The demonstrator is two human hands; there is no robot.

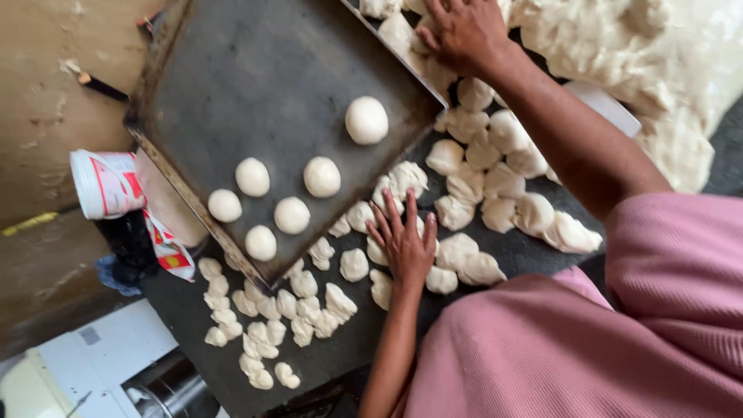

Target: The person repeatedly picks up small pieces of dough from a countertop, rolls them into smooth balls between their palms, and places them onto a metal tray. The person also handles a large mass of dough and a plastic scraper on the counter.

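Left hand [404, 246] lies palm down, fingers spread, flat on a dough piece [422, 232] on the dark worktop [348, 348], just off the near corner of the baking tray [263, 77]. Right hand [463, 32], fingers spread, presses cut dough lumps [495, 166] beside the tray's right edge, near the big dough mass [635, 54]. Six rolled balls [292, 214] sit along the tray's lower half, the upper half bare; small cut pieces [263, 325] crowd the worktop below the tray's rim.
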